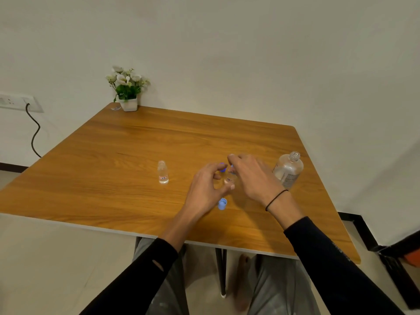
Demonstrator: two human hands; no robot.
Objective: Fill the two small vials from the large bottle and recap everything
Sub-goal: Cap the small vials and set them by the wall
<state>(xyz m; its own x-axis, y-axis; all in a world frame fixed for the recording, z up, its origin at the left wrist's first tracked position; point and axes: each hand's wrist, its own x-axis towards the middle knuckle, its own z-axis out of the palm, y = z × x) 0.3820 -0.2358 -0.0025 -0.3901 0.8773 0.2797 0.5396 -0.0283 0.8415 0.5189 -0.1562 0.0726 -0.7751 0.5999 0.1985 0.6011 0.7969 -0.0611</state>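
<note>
Recapping one small vial (230,179) left of the uncapped large bottle (288,170): left hand (205,188) gripping it, right hand (252,176) pinching a blue cap (232,166). Still waiting: second vial (162,172), spare cap (222,203).

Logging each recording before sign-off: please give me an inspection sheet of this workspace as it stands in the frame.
Surface: wooden table, bare grain showing, person seated at the near edge.
Job's things: large bottle upright at right, uncapped; small vial upright at left, no cap on it; second vial between the hands; blue cap lying loose on the table; another blue cap at the fingertips.
Clutter: potted flowers at the far corner.
Hands: left hand curled beside the second vial; right hand above it; exact hold blurred.
Cables: black cable hanging from wall socket.
Surroundings: plain wall, tiled floor.
</note>
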